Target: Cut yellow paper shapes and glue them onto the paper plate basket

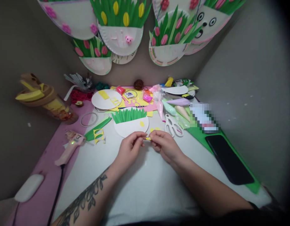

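Note:
A small yellow paper piece (148,138) is pinched between my two hands over the near edge of a white paper plate. My left hand (132,144) grips its left end with thumb and fingertips, while my right hand (165,142) is closed on the right end. Just beyond them lies the white plate (127,127), topped with a fringe of green paper grass (129,116) and carrying one yellow oval cutout (142,123). More yellow cutouts (154,129) lie behind my right hand, partly hidden by it.
At left are a pink hot glue gun (71,147) with a lit green light, green paper strips (98,129) and yellow scraps (99,136). White scissors (173,125) and piping bags (168,106) lie at right, near a black phone (229,158). A drink cup (53,103) stands far left.

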A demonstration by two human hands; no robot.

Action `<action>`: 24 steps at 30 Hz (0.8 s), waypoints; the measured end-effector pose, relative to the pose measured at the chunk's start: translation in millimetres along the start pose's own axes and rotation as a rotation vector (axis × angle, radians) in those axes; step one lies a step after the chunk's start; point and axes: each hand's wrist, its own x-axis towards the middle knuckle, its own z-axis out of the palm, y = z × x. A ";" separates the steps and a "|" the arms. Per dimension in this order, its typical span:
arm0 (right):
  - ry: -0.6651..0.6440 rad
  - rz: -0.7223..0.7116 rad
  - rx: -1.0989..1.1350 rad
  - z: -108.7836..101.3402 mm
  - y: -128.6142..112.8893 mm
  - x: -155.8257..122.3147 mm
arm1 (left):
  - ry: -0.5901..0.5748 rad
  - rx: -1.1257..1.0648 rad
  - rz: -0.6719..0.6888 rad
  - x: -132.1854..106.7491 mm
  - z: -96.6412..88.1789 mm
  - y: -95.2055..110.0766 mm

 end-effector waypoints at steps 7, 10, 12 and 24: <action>-0.102 0.149 0.080 7.6 2.2 -4.4 | 0.018 -0.065 0.045 3.2 -0.5 0.7; 0.006 -0.045 -0.140 6.9 2.4 -5.9 | 0.066 -0.175 -0.144 5.2 -1.1 -0.1; 0.059 -0.161 -0.261 5.7 2.2 -6.4 | 0.081 -0.234 -0.223 6.5 -0.7 -1.5; 0.079 -0.307 -0.512 4.3 5.5 -1.3 | 0.005 -0.155 -0.218 3.3 5.8 -8.4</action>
